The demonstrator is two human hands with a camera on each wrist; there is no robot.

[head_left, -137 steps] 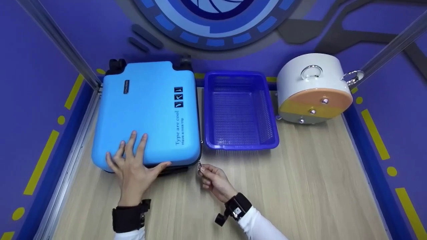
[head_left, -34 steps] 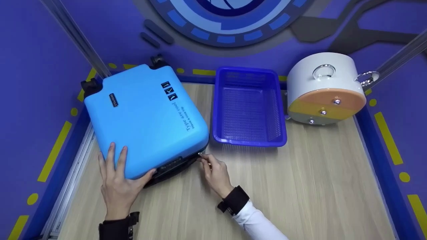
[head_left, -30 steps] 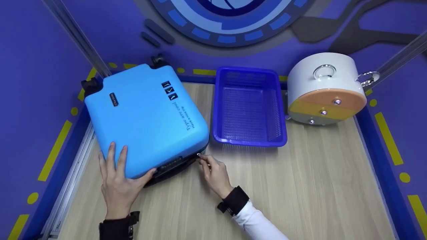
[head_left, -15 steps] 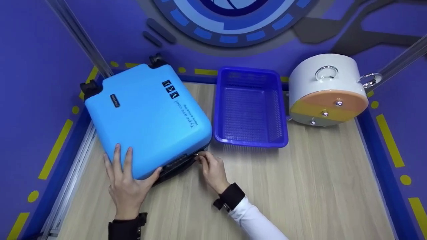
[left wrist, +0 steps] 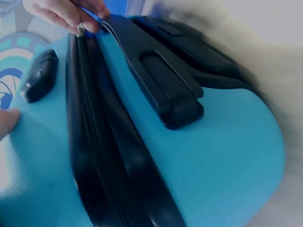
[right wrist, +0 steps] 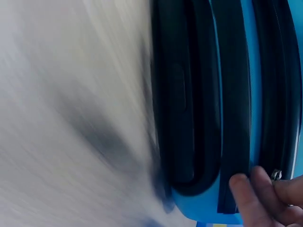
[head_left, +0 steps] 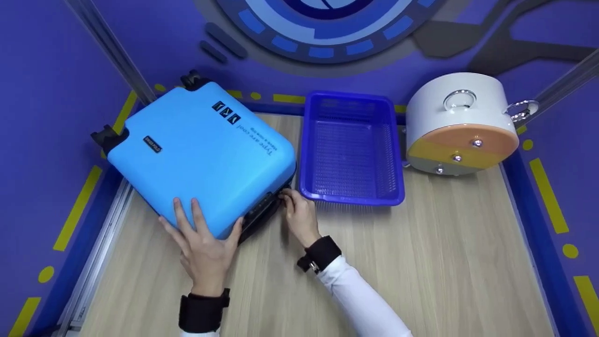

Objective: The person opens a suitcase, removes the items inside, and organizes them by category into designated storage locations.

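Note:
A light-blue hard-shell suitcase [head_left: 201,150] lies flat and turned at an angle, wheels toward the back left. My left hand [head_left: 206,252] rests with spread fingers on its front corner, the thumb over the edge near the black handle side. At that side my right hand [head_left: 302,213] pinches the zipper pull [right wrist: 277,175] between thumb and fingers. In the left wrist view the dark zipper [left wrist: 94,109] runs along the case up to the right hand's fingers [left wrist: 71,16]. A black carry handle [left wrist: 158,75] sits beside it.
A blue plastic basket [head_left: 351,202] stands just right of the suitcase. Farther right is a round white cabinet [head_left: 458,93] with striped drawers and metal ring handles. Blue walls enclose the wood-grain table [head_left: 421,262] at the back and sides.
The suitcase has turned counterclockwise, its wheel end swinging left and its handle side facing more right. Both hands have moved with it, the left one rightward, the right one farther back along the zipper.

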